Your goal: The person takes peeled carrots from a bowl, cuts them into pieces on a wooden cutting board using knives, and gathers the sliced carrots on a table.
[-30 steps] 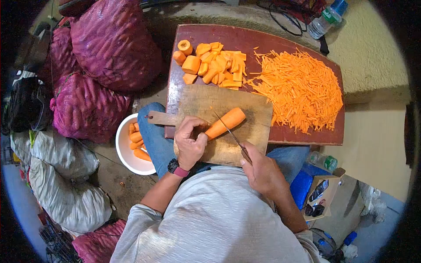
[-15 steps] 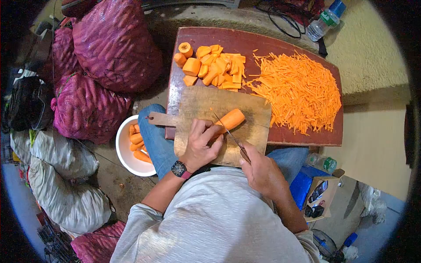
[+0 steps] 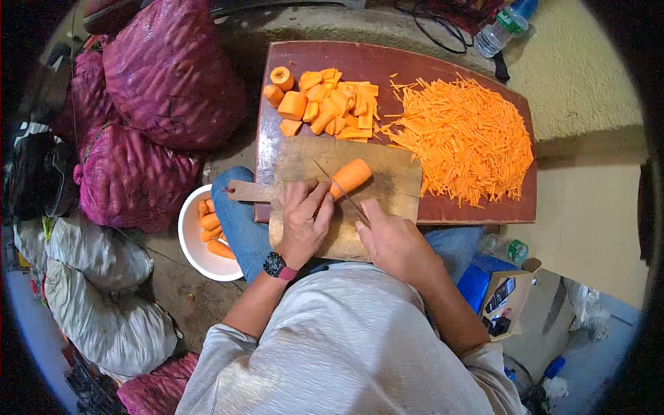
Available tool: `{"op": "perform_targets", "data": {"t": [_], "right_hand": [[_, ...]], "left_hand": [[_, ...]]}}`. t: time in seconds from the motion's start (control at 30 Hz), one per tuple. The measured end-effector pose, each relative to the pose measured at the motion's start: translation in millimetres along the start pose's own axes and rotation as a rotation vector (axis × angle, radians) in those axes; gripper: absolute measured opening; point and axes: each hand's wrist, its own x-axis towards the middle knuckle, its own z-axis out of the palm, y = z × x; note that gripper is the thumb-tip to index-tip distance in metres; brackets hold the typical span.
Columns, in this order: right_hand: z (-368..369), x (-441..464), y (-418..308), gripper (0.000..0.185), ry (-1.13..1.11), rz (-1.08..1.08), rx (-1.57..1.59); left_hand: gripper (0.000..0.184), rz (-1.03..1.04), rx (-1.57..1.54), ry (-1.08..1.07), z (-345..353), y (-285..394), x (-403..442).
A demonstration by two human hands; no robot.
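Observation:
A peeled carrot (image 3: 351,178) lies slantwise on the wooden cutting board (image 3: 394,197). My left hand (image 3: 304,214) is closed on the carrot's lower left end, its fingers covering that part. In my right hand (image 3: 394,238) is the handle of a knife (image 3: 340,188), whose thin blade crosses the carrot just beyond my left fingertips. Behind the board, carrot chunks and slices (image 3: 332,104) sit on the red-brown table (image 3: 373,59). A large heap of thin carrot strips (image 3: 470,138) covers the table's right part.
A white basin (image 3: 188,238) with several carrots stands by my left knee. Red mesh sacks (image 3: 173,76) and white sacks (image 3: 104,318) are at the left. A plastic bottle (image 3: 494,38) lies beyond the table, and an open box (image 3: 505,301) is at the lower right.
The carrot and knife have shifted slightly left in view. The knife now crosses the carrot nearer its middle, and my left hand has drawn back toward the carrot's lower end.

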Motion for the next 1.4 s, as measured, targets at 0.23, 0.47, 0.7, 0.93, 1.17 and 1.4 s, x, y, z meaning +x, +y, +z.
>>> {"op": "perform_targets", "data": {"t": [0.23,0.47,0.7,0.93,1.17,1.4], "right_hand": [[3.2,-1.6,-2.5,0.035,-0.014,0.08,-0.006],[1.0,-19.7,-0.6,0.034,0.016,0.017,0.038],[-4.8,-31.4,-1.5,0.03,-0.054,0.078,0.012],[8.1,-11.1,6.8,0.031,-0.047,0.032,0.032],[13.4,-18.9,25.2,0.033,0.171,-0.092,0.232],[12.7,-38.1,28.3,0.033,0.375,-0.057,0.545]], "left_hand": [[0.036,-0.02,0.034,-0.008,1.1,7.6,0.4],[0.037,-0.033,-0.048,-0.066,2.2,7.8,-8.4],[0.035,0.08,-0.029,-0.171,-3.1,18.7,-14.0],[0.034,0.074,0.047,-0.188,-0.7,20.0,-14.4],[0.049,0.066,0.075,-0.255,-0.7,20.1,-10.0],[0.048,-0.024,-0.006,-0.198,-25.5,6.1,16.8]]}}
